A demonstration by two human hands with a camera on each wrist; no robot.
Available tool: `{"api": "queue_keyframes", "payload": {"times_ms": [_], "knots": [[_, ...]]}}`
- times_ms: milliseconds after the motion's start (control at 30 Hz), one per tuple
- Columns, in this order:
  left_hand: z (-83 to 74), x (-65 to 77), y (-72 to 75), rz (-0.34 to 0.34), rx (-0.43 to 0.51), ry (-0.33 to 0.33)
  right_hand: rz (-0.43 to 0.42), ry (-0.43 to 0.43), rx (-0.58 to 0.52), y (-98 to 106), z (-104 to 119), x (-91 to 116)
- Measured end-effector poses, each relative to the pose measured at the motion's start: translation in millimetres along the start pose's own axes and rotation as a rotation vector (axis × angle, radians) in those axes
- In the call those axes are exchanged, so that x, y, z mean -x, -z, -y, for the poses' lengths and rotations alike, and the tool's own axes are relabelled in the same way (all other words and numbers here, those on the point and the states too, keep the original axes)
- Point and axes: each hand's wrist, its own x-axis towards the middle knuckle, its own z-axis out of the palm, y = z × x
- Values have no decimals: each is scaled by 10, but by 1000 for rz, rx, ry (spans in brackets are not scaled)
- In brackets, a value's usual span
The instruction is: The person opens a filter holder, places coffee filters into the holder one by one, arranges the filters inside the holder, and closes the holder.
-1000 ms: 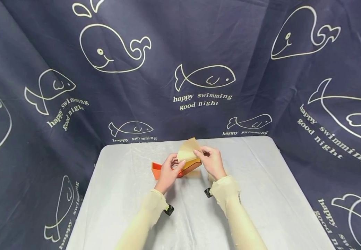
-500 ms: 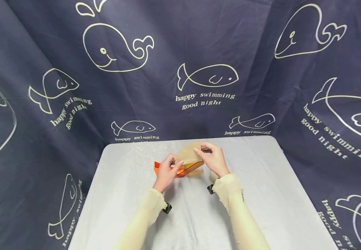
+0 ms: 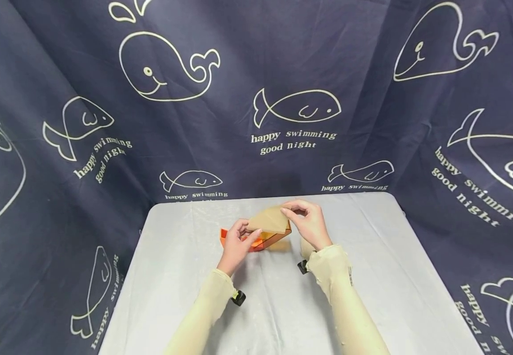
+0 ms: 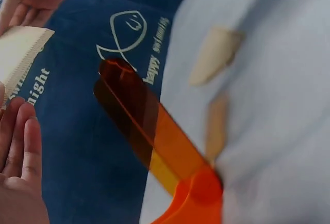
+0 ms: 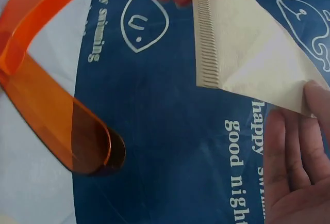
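Observation:
Both hands hold one cream paper coffee filter [image 3: 268,220], a fan-shaped piece with a crimped seam, raised above the table. My left hand [image 3: 235,249] pinches its left end between thumb and fingers. The thumb and fingers of my right hand [image 3: 310,226] pinch the opposite corner; in the right wrist view, that corner lies under the thumb of the right hand [image 5: 296,167]. Just below the filter stands an orange see-through plastic holder [image 5: 51,115] with long upright walls. From the head, the left hand and the filter hide part of this holder [image 3: 223,235].
A second cream folded paper piece [image 4: 216,56] lies on the pale table [image 3: 185,276], close to the right wrist. Beside the holder, an amber patch [image 4: 216,126] shows on the cloth. A dark blue curtain [image 3: 238,59] with fish drawings hangs behind the table.
The filter has tipped from nearly upright to a flatter slant, its top coming down. My right hand has shifted slightly right with its corner; the left hand has stayed nearly in place.

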Motion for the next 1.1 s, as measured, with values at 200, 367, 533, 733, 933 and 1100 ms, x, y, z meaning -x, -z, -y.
{"api": "queue_keyframes", "payload": {"times_ms": [200, 367, 533, 733, 933, 1100], "knots": [[-32, -39, -90, -17, 144, 85, -32, 5, -91, -50, -8, -18], [-55, -48, -111, -56, 97, 65, -23, -2, -112, -24, 103, 12], [-81, -8, -58, -61, 26, 45, 25, -44, -53, 16, 329, 82], [-77, 35, -11, -37, -4, 39, 81, -66, 50, -11, 378, 117], [-38, 23, -36, -39, 68, 22, 57, -44, 19, -4, 382, 111], [-19, 7, -90, -8, 70, 10, 44, -45, -39, 12, 382, 113]]}}
